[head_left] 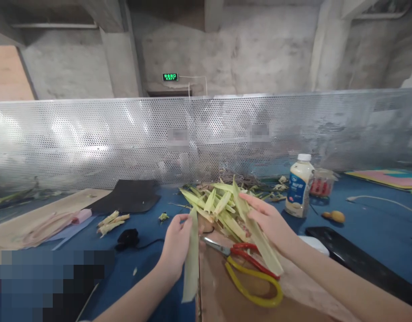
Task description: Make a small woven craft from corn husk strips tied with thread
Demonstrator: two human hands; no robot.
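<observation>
My left hand (177, 241) pinches the upper end of a pale green corn husk strip (191, 264), which hangs down along the edge of a brown board (214, 279). Another long husk (264, 243) lies under my right hand (268, 219), gripped between thumb and fingers, its lower end slanting over the scissors. The scissors (251, 277), with one red and one yellow handle, rest on the board, blades toward my left hand. Just beyond both hands is a heap of loose corn husks (214, 201).
A milk bottle (298, 188) stands right of the heap, beside a clear box of red items (321, 184). A black case (360, 264) lies at right. Black sheet (127, 197), black thread (128, 239) and rolled husk pieces (112, 222) are at left. A perforated metal panel (142, 138) closes the back.
</observation>
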